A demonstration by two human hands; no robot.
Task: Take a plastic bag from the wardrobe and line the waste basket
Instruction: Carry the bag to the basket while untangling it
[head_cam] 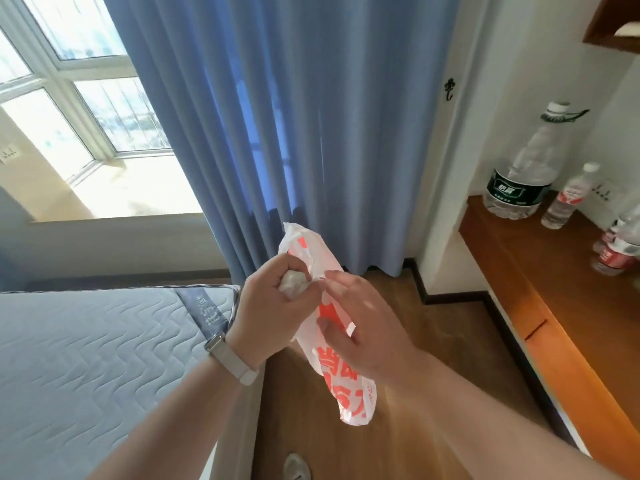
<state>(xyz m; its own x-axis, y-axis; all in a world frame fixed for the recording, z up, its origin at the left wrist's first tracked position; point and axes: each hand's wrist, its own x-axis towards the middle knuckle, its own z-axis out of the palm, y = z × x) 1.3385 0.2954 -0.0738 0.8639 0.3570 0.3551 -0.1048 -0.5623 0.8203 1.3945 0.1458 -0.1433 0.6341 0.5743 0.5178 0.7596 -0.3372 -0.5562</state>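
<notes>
A white plastic bag point(349, 386) with red-orange print hangs crumpled between both hands, above the wooden floor. My left hand point(270, 303), with a pale watch strap on its wrist, is closed around a bunched white wad of the bag near its top. My right hand point(360, 323) pinches the bag's side between thumb and fingers, just right of the left hand. The bag's top sticks up above the hands and its lower end dangles below them. No waste basket or wardrobe shows in this view.
A grey quilted mattress point(86, 358) fills the lower left. Blue curtains point(294, 126) hang ahead beside a bright window point(69, 98). A wooden desk point(561, 296) on the right carries several water bottles point(523, 174). A shoe point(296, 465) shows on the wooden floor point(450, 341).
</notes>
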